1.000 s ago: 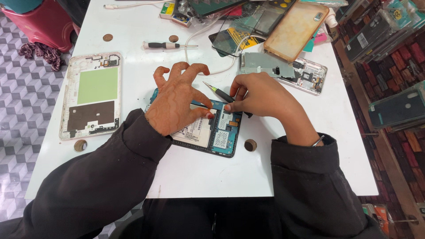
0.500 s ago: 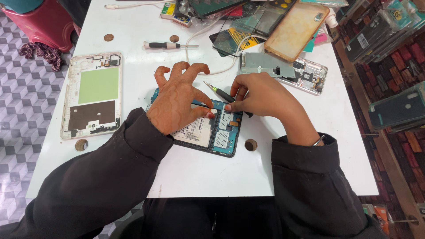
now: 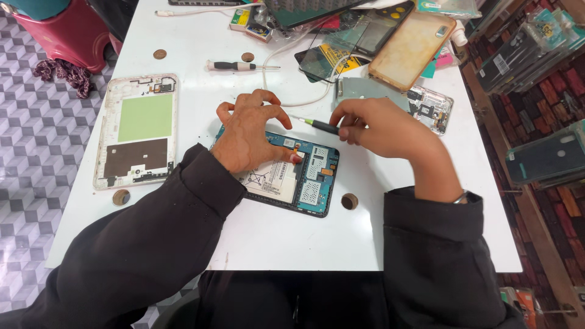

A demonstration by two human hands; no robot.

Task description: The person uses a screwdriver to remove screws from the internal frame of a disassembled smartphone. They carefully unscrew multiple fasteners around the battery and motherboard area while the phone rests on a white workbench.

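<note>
An opened tablet (image 3: 308, 183) with blue circuit boards and a white battery lies in the middle of the white table (image 3: 286, 244). My left hand (image 3: 250, 131) presses down on the tablet's upper left part, thumb on a small connector near the boards. Just above the tablet's top right corner, my right hand (image 3: 381, 129) holds a small screwdriver (image 3: 317, 125) with a green and black handle. Its tip points left, lifted off the board.
A white tablet back frame (image 3: 137, 131) with a green panel lies at the left. A black-handled screwdriver (image 3: 234, 65) and a white cable lie behind. Phone parts, cases and a metal plate (image 3: 365, 88) crowd the back right. Small round brown discs (image 3: 350, 201) dot the table.
My right hand has drawn back up and to the right, lifting the screwdriver off the tablet's board. My left hand stays pressed on the tablet.
</note>
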